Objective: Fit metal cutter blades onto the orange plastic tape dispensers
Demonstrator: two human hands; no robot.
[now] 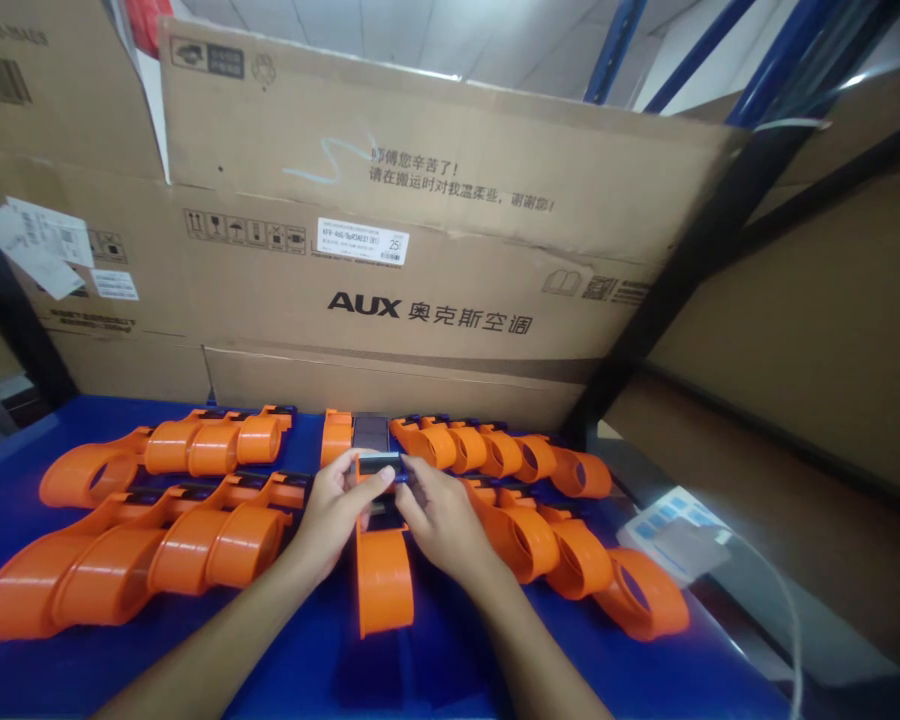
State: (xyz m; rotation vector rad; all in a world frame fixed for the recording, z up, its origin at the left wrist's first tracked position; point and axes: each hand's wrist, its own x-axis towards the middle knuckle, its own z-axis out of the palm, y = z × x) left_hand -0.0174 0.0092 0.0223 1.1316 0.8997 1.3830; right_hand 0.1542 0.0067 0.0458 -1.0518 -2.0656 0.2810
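Observation:
Between my hands is an orange tape dispenser [361, 468] with a dark head and a pale strip along its top edge. My left hand [335, 505] grips it from the left, thumb across the dark part. From the right, my right hand [442, 515] closes its fingers on the same end. Just below, an orange ring with a dark top [385, 585] stands on the blue table; my hands hide whether it joins the held piece. Behind my fingers are another orange dispenser [337, 437] and a dark rectangular piece [371, 432].
Several orange dispensers stand in two rows on the left [116, 575] and two rows on the right [581, 558] of the blue table [285, 660]. A large cardboard box [435, 270] rises behind. At right are a blue-and-white packet [671, 530], a pale cable [795, 620] and a dark post [649, 320].

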